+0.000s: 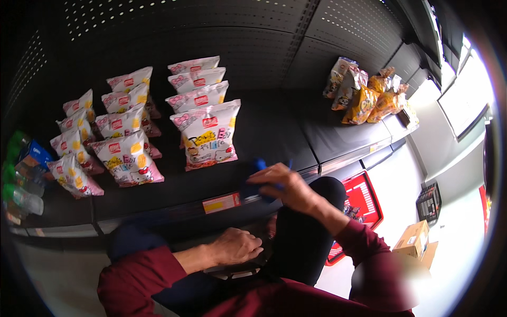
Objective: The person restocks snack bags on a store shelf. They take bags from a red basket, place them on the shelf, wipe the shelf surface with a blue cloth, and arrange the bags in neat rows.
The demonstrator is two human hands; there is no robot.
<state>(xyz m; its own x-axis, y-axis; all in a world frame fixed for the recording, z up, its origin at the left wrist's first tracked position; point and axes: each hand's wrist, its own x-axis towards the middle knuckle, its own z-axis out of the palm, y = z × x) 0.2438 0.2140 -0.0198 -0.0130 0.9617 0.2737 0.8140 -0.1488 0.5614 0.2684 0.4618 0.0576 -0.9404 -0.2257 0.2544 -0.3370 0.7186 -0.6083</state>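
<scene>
My right hand (287,184) holds a blue cloth (261,194), blurred, at the front edge of a black shelf (277,134). Below the shelf edge, my left hand (237,246) is curled over my lap, with no object visible in it. White and pink snack bags stand upright on the shelf in three rows, one behind another. The front bag of the right row (208,134) is nearest to the cloth. The middle row's front bag (128,160) and the left row's front bag (75,178) stand further left.
Yellow and white snack bags (360,105) stand at the shelf's right end. Bottles (29,198) and a blue box (33,158) are at far left. A price label (221,203) is on the shelf edge. A red basket (366,198), cardboard box (412,239) and black crate (428,202) sit right.
</scene>
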